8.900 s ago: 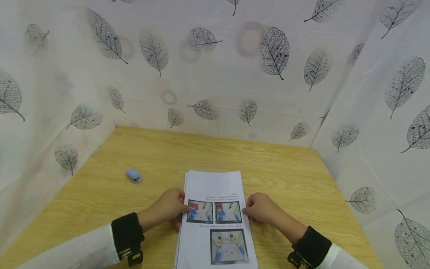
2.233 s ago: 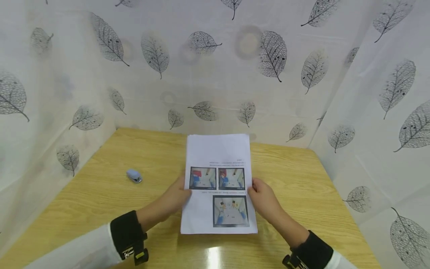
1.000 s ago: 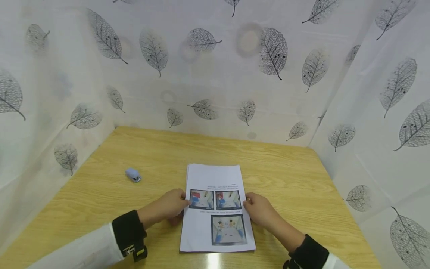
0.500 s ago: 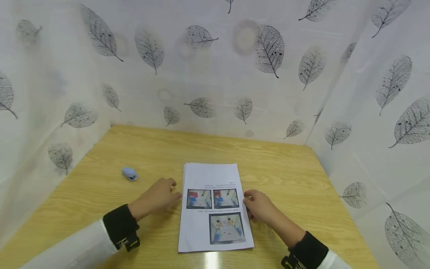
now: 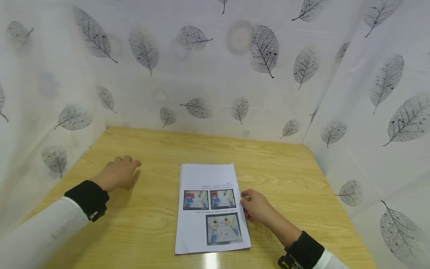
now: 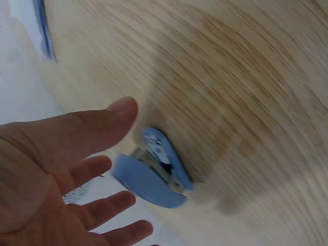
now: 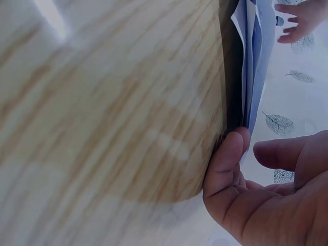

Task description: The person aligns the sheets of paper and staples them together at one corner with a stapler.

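A small blue stapler shows in the left wrist view, resting on the table just beyond my left hand. The thumb and fingers are spread and hold nothing. In the head view my left hand covers the stapler. A stack of printed paper sheets lies flat in the middle, with three pictures on its top page. My right hand holds the stack's right edge. Seen from the right wrist, its curled fingers are at the sheets' edge, with the thumb on the other side.
The wooden table reaches back to a pale curtain printed with leaves, which also closes off both sides. Light glares off the table's front near the stack. A black band with a small device sits on the left wrist.
The stack, earlier raised upright in both hands, has come down flat. My left hand has let go of its edge and moved left to the stapler. The right hand has stayed at the paper.
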Tool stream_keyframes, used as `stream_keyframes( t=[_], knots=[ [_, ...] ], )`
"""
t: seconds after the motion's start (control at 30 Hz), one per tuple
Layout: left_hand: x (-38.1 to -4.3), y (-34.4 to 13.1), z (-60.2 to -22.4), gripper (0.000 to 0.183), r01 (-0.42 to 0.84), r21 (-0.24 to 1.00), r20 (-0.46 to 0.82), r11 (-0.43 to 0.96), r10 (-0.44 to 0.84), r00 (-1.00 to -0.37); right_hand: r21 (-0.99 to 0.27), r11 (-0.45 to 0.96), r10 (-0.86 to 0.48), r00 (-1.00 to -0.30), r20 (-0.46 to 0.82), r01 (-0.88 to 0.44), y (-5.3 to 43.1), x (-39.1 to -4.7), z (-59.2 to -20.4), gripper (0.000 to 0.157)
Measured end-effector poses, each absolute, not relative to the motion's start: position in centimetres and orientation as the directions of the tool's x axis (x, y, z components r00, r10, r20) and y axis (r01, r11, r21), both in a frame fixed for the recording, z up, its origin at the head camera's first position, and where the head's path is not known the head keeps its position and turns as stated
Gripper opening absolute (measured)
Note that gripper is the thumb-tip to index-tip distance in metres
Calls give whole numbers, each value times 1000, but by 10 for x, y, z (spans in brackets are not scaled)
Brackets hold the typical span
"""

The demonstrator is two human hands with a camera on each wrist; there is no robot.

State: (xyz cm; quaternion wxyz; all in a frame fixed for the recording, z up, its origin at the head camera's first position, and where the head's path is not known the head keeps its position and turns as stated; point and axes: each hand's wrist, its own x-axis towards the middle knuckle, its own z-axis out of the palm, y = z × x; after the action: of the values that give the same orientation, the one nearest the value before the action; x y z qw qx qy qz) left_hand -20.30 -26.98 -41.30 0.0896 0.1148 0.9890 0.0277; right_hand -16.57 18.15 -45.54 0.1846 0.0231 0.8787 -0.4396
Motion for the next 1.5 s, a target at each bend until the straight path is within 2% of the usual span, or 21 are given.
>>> stream_keyframes(
  t=[0.13, 0.2, 0.33, 0.5, 0.83, 1.13, 1.5],
  knots=[
    [-209, -287, -422, 50, 233, 56, -279, 971, 239, -930, -768, 609, -125, -931, -342, 200, 180, -165, -455, 45],
    [-211, -292, -425, 39, 241, 72, -295, 968, 251, -922, -773, 601, -126, -931, -343, 203, 179, -165, -454, 45],
    [-214, -293, -431, 18, 263, 109, -256, 958, 283, -924, -778, 591, -123, -930, -345, 210, 177, -164, -453, 44],
    [-219, -280, -435, 5, 297, 94, -182, 950, 310, -933, -778, 593, -117, -934, -339, 208, 177, -164, -453, 44],
    [-238, -236, -443, 4, 321, 99, -96, 942, 330, -939, -760, 622, -109, -941, -322, 188, 177, -164, -456, 46],
    [-256, -194, -438, 5, 339, 74, -108, 938, 345, -932, -746, 643, -102, -945, -310, 175, 180, -165, -458, 47],
    [-273, -171, -442, 5, 361, 75, -88, 930, 367, -926, -723, 673, -96, -951, -293, 155, 179, -166, -460, 48]
  ],
)
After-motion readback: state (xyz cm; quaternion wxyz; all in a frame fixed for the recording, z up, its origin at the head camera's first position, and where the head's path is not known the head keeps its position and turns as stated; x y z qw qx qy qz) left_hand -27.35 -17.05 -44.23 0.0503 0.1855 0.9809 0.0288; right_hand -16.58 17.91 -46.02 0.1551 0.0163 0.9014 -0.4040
